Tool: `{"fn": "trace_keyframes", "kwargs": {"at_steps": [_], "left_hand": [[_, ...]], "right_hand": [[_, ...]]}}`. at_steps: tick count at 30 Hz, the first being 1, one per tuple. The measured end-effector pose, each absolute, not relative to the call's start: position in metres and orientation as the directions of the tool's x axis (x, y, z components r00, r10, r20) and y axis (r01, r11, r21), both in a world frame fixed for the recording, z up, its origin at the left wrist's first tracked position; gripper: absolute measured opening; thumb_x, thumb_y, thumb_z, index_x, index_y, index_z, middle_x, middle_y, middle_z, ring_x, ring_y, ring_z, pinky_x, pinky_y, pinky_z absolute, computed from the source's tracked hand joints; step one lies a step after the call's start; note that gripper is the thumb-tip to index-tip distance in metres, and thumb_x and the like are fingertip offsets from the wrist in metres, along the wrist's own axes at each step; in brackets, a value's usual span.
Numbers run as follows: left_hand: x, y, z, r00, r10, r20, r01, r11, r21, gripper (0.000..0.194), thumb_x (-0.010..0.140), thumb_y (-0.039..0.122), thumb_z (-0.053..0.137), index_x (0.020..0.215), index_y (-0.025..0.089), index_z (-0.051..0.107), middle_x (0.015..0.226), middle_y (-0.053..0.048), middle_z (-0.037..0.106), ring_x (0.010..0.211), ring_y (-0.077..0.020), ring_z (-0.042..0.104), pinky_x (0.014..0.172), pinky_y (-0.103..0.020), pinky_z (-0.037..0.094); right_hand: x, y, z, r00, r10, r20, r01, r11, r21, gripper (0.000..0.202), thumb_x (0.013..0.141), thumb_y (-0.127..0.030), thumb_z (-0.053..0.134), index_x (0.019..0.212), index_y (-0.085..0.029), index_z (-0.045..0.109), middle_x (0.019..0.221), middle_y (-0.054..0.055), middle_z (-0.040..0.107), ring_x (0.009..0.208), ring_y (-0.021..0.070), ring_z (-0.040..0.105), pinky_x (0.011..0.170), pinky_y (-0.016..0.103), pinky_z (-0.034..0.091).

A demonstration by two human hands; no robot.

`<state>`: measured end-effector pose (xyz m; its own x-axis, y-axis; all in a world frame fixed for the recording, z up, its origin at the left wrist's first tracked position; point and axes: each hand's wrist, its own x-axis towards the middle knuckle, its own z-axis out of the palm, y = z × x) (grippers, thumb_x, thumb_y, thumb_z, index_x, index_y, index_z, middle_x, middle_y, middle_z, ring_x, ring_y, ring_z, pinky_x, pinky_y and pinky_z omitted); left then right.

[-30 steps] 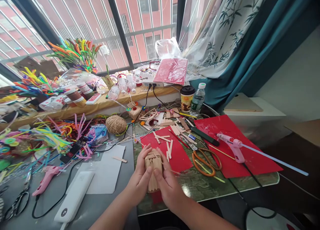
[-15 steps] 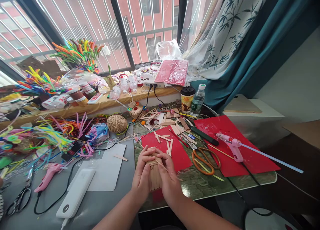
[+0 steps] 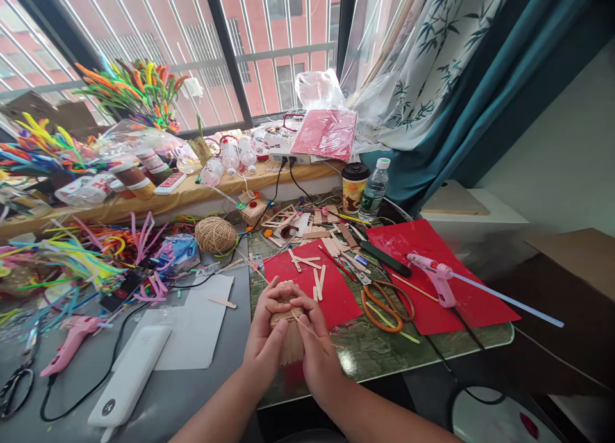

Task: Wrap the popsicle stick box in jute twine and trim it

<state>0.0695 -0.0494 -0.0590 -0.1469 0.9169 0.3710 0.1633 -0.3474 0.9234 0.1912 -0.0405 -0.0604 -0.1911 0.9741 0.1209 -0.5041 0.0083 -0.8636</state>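
A small piece built of wooden craft sticks is clasped between both hands near the table's front edge. My left hand wraps its left side, with the thumb on the front near the top. On the right side my right hand is closed round it, its thumb on a thin strand of twine. Twine runs from the piece up and left towards the twine ball. The fingers of both hands meet over the top. Beyond them lies a red sheet with loose craft sticks.
Orange-handled scissors and a pink glue gun lie to the right. Behind stand a paper cup and a water bottle. At left are another pink glue gun, a white power bank and pipe cleaners.
The whole view has shifted slightly, so the table things sit a little further left. Both hands still clasp the stick piece, and my left thumb now rests a little higher against it.
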Motion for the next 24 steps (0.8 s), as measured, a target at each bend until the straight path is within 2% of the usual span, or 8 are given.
{"fn": "trace_keyframes", "kwargs": {"at_steps": [3,10,13,17,20,22,24], "left_hand": [[0.071,-0.051,-0.060,-0.167,0.924,0.345,0.164,-0.319,0.933,0.017,0.107,0.036,0.053,0.112,0.028,0.068,0.145,-0.008,0.063,0.163,-0.0325,0.029,0.132,-0.066,0.025],[0.074,-0.052,-0.067,-0.208,0.918,0.336,0.083,-0.326,0.942,0.018,0.106,0.035,0.054,0.106,0.026,0.069,0.140,-0.009,0.065,0.161,-0.0334,0.034,0.129,-0.065,0.032],[0.072,-0.050,-0.067,-0.202,0.921,0.332,0.088,-0.321,0.943,0.018,0.105,0.036,0.053,0.106,0.026,0.069,0.142,-0.008,0.065,0.161,-0.0336,0.035,0.128,-0.064,0.034],[0.070,-0.049,-0.064,-0.198,0.913,0.357,0.098,-0.344,0.934,0.023,0.105,0.041,0.052,0.104,0.027,0.070,0.140,-0.007,0.066,0.161,-0.0347,0.033,0.130,-0.067,0.029],[0.071,-0.052,-0.061,-0.193,0.911,0.364,0.109,-0.348,0.931,0.033,0.109,0.046,0.044,0.103,0.027,0.070,0.143,-0.007,0.065,0.163,-0.0342,0.029,0.131,-0.066,0.028],[0.072,-0.056,-0.059,-0.217,0.911,0.350,0.134,-0.327,0.935,0.039,0.111,0.049,0.035,0.111,0.028,0.068,0.157,-0.007,0.055,0.164,-0.0333,0.029,0.129,-0.063,0.033],[0.073,-0.060,-0.058,-0.217,0.917,0.335,0.150,-0.308,0.939,0.044,0.111,0.055,0.030,0.130,0.030,0.060,0.174,-0.006,0.033,0.163,-0.0332,0.032,0.126,-0.060,0.041]], "right_hand": [[0.191,-0.040,-0.063,-0.196,0.970,0.147,-0.514,0.026,-0.858,0.023,0.105,-0.050,0.061,0.121,-0.035,0.067,0.161,0.002,0.056,0.157,0.0269,0.043,0.132,0.055,0.034],[0.189,-0.043,-0.068,-0.170,0.979,0.116,-0.457,0.026,-0.889,0.021,0.106,-0.047,0.060,0.120,-0.034,0.069,0.161,0.002,0.056,0.156,0.0265,0.045,0.132,0.055,0.033],[0.187,-0.044,-0.069,-0.146,0.984,0.102,-0.437,0.029,-0.899,0.023,0.106,-0.047,0.058,0.119,-0.033,0.070,0.162,0.002,0.055,0.156,0.0271,0.044,0.133,0.055,0.031],[0.187,-0.045,-0.066,-0.151,0.983,0.107,-0.439,0.031,-0.898,0.025,0.109,-0.047,0.052,0.119,-0.034,0.071,0.160,0.001,0.058,0.157,0.0259,0.043,0.133,0.056,0.031],[0.190,-0.046,-0.063,-0.148,0.980,0.134,-0.439,0.057,-0.897,0.031,0.110,-0.052,0.046,0.120,-0.034,0.069,0.159,0.003,0.058,0.157,0.0261,0.043,0.131,0.056,0.034],[0.192,-0.048,-0.062,-0.180,0.964,0.196,-0.437,0.100,-0.894,0.033,0.106,-0.058,0.054,0.127,-0.035,0.064,0.164,0.004,0.053,0.157,0.0285,0.043,0.128,0.057,0.039],[0.194,-0.050,-0.061,-0.201,0.943,0.265,-0.393,0.170,-0.904,0.051,0.096,-0.064,0.068,0.139,-0.037,0.056,0.167,0.006,0.048,0.158,0.0321,0.042,0.126,0.059,0.041]]}}
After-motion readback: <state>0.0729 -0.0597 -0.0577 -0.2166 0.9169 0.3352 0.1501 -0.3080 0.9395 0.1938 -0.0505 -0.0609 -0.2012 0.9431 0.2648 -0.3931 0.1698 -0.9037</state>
